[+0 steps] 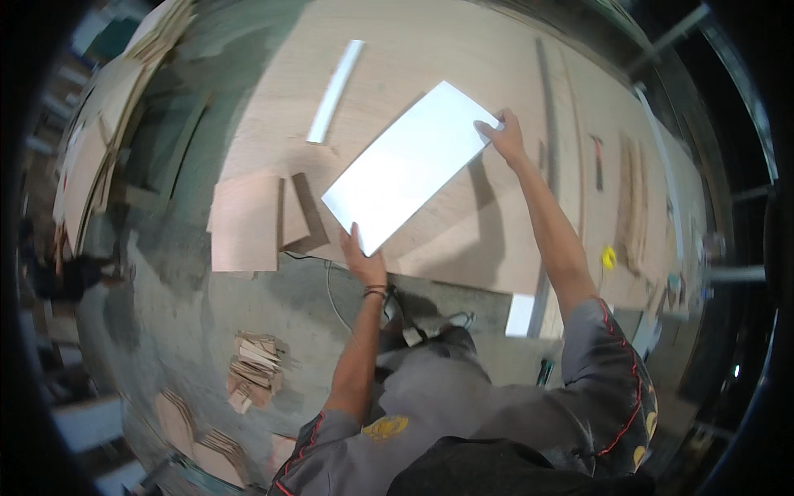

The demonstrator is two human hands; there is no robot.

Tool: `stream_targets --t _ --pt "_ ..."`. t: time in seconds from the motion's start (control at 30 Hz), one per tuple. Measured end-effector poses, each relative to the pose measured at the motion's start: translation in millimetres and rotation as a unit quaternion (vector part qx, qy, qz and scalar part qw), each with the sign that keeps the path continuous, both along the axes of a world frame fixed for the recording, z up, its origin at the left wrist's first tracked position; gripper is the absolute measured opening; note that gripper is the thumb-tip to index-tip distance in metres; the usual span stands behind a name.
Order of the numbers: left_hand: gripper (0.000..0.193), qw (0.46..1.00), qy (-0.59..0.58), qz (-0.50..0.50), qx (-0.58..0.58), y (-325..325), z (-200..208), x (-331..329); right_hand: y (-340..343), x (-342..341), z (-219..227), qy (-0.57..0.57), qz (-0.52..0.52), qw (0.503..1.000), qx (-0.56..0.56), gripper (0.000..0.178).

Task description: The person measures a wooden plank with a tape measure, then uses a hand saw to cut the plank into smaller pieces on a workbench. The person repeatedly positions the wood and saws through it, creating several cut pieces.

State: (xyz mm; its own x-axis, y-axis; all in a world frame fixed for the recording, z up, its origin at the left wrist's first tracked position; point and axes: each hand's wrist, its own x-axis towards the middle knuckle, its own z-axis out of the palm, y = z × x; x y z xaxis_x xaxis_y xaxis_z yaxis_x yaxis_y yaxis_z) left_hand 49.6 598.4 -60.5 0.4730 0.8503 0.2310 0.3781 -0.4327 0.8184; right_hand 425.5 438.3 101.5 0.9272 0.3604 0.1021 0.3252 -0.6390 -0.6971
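Between my two hands is a white rectangular panel (409, 165), tilted diagonally above the wooden table. My left hand (362, 258) grips its near short edge, thumb on the white face. At the far right end, my right hand (506, 139) pinches the other short edge, thumb on top and fingers beneath. The panel casts a shadow on the plywood tabletop (447, 240). Beyond the panel to the left lies a narrow white strip (335, 91). Left of my left hand, square plywood pieces (246, 223) are stacked at the table's edge.
A long dark bar (547, 124) runs along the table's right part, with a hammer-like red tool (598, 161) and a yellow roll (609, 257) beyond it. Wood offcuts (255, 368) lie piled on the floor. Plywood sheets (99, 140) stand far left, near another person (74, 273).
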Motion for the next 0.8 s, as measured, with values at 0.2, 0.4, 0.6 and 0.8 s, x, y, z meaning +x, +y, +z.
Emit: stream_targets --t 0.2,0.4,0.6,0.8 --pt "0.042 0.981 -0.125 -0.142 -0.029 36 62 -38 -151 -129 56 0.051 -0.055 0.955 0.286 0.042" --pt "0.048 0.938 0.248 -0.236 0.056 62 146 30 -214 -184 23 0.119 -0.211 0.961 0.131 0.062" --pt "0.073 0.902 0.271 -0.299 0.156 65 104 127 -242 -170 -61 0.141 -0.259 0.953 0.075 0.061" --pt "0.068 0.888 0.293 -0.335 0.118 65 46 160 -208 -170 -82 0.116 -0.305 0.943 0.067 0.064"
